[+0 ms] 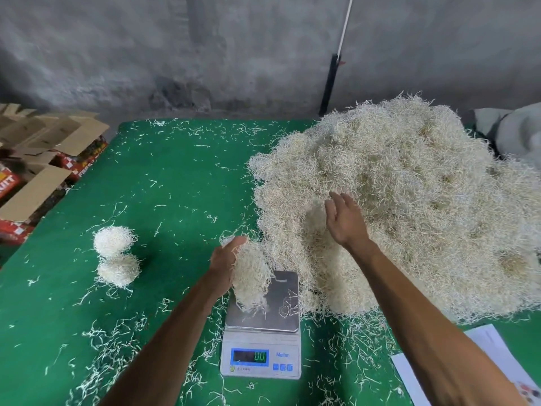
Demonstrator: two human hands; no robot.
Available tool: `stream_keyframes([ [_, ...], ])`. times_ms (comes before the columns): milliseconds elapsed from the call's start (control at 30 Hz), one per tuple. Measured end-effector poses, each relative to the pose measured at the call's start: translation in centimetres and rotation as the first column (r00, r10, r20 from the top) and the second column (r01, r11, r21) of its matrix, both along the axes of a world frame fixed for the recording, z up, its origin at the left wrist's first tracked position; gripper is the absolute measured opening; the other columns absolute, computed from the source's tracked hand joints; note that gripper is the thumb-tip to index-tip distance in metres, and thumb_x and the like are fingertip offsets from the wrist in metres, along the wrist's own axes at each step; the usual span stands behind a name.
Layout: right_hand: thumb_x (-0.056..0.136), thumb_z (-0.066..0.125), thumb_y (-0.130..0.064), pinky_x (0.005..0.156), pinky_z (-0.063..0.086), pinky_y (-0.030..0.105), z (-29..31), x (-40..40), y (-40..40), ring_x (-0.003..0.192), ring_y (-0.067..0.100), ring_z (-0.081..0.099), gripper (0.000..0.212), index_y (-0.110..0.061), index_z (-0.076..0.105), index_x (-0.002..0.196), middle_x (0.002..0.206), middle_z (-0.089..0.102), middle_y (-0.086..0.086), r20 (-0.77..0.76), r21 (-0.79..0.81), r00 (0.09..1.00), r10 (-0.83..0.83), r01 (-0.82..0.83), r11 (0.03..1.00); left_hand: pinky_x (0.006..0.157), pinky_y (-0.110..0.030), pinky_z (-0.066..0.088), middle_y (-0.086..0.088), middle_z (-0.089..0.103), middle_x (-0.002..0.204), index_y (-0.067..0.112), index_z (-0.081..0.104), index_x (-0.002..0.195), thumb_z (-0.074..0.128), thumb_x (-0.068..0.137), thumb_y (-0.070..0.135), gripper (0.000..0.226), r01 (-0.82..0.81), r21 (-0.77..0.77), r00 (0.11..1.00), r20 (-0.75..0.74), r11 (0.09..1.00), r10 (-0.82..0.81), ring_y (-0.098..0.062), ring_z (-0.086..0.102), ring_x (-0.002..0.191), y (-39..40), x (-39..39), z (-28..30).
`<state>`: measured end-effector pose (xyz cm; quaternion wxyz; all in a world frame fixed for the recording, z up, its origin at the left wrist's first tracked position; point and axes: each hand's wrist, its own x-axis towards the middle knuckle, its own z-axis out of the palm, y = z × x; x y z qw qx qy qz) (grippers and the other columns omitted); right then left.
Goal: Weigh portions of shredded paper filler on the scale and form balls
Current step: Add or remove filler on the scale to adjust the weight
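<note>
Green table [175, 177] w/ scale [262, 332] bottom centre; left hand [227, 263] grips filler clump [251, 276] over pan; right hand [345, 218] spread on pile [395, 206]; risk: strands snag, spill off pan, skew reading.

light: even, soft; shadows: faint; edges: wide-angle bowing; focus: slightly soft

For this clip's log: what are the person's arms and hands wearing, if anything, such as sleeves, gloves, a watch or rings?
Nothing shows on either. The left hand and right hand are bare, without gloves, and I can make out no rings. Both forearms are uncovered from the wrist down to the picture's lower edge: no sleeve, cuff, watch or band is in view. Whatever is worn above that lies outside the picture.
</note>
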<state>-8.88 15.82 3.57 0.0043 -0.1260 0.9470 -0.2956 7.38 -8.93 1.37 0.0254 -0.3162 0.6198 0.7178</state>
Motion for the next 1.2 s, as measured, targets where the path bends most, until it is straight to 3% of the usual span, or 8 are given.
stream_keyframes([
  [100,0.110,0.039,-0.040,0.091,0.058,0.050,-0.8,1.7,-0.1,0.119,0.034,0.060,0.045,-0.015,0.052,0.146,0.137,0.057,0.020,-0.116,0.224,0.986,-0.119,0.143,0.964,0.075,-0.039,0.059,-0.004,0.069,0.108,0.027,0.063,0.101,0.068,0.088,0.049,0.026,-0.100,0.219,0.994,0.055,0.971,0.090,-0.021,0.066,0.103,0.1,0.0,0.1],
  [200,0.107,0.043,-0.052,0.079,0.063,0.045,-1.7,3.8,-0.7,0.082,0.024,0.072,0.048,-0.018,0.062,0.135,0.101,0.072,0.009,0.184,-0.019,0.983,0.007,-0.003,1.000,0.079,-0.042,0.061,0.000,0.072,0.103,0.024,0.063,0.114,0.072,0.078,0.061,0.052,-0.075,0.396,0.996,-0.004,0.915,0.084,-0.018,0.072,0.093,0.2,0.0,-0.2],
  [333,0.083,0.056,-0.086,0.084,0.062,0.034,-3.1,8.3,-2.8,0.122,0.023,0.064,0.090,-0.032,0.042,0.154,0.150,0.048,-0.006,0.685,-0.547,0.523,0.507,-0.092,0.832,0.105,-0.056,0.043,-0.023,0.056,0.140,0.000,0.040,0.145,0.051,0.090,0.060,0.082,0.049,0.630,0.998,-0.064,0.775,-0.011,-0.035,0.058,0.127,0.6,0.4,-0.9],
  [500,0.072,0.078,-0.078,0.087,0.060,0.037,-6.0,10.5,-3.6,0.094,0.015,0.077,0.120,-0.030,0.018,0.164,0.160,0.043,0.013,0.636,-0.477,0.687,0.352,-0.009,0.879,0.099,-0.044,0.053,-0.022,0.055,0.135,0.010,0.040,0.148,0.073,0.085,0.013,0.071,0.162,0.224,0.985,0.017,0.961,-0.170,-0.035,0.054,0.129,0.0,2.3,-3.1],
  [600,0.078,0.070,-0.079,0.077,0.057,0.033,-6.5,11.0,-3.2,0.076,0.010,0.070,0.105,-0.024,0.032,0.159,0.102,0.071,0.005,0.580,-0.365,0.766,0.277,-0.060,0.929,0.065,-0.029,0.061,-0.005,0.061,0.110,0.020,0.063,0.105,0.074,0.089,0.037,0.026,0.158,-0.073,0.975,0.168,0.985,-0.144,-0.022,0.066,0.102,-0.7,3.4,-3.9],
  [733,0.086,0.042,-0.089,0.101,0.048,0.044,-6.8,12.5,-3.2,0.105,0.023,0.069,0.093,-0.025,0.040,0.153,0.111,0.075,0.008,0.454,0.043,0.863,0.220,-0.268,0.963,0.047,-0.023,0.055,-0.007,0.060,0.093,0.008,0.062,0.117,0.074,0.088,0.042,0.046,0.214,-0.279,0.967,0.199,0.936,-0.161,-0.018,0.065,0.082,-1.3,5.0,-4.5],
  [900,0.080,0.009,-0.100,0.081,0.061,0.042,-6.4,12.9,-2.7,0.091,0.025,0.069,0.103,-0.023,0.071,0.109,0.098,0.071,0.009,0.126,0.189,0.992,0.011,-0.035,0.981,0.075,-0.044,0.063,-0.013,0.072,0.099,0.005,0.065,0.118,0.075,0.086,0.045,0.052,0.123,-0.546,0.990,0.125,0.829,-0.064,-0.027,0.073,0.086,-1.6,6.4,-4.9],
  [1200,0.087,0.017,-0.094,0.093,0.056,0.049,-6.0,14.1,-2.8,0.107,0.030,0.067,0.099,-0.017,0.061,0.132,0.118,0.069,0.014,0.164,0.175,0.987,0.004,-0.033,0.984,0.091,-0.040,0.058,0.008,0.070,0.109,0.018,0.067,0.119,0.068,0.092,0.046,0.039,0.089,-0.475,0.989,-0.064,0.876,-0.136,-0.009,0.068,0.101,-1.1,7.0,-4.4],
])
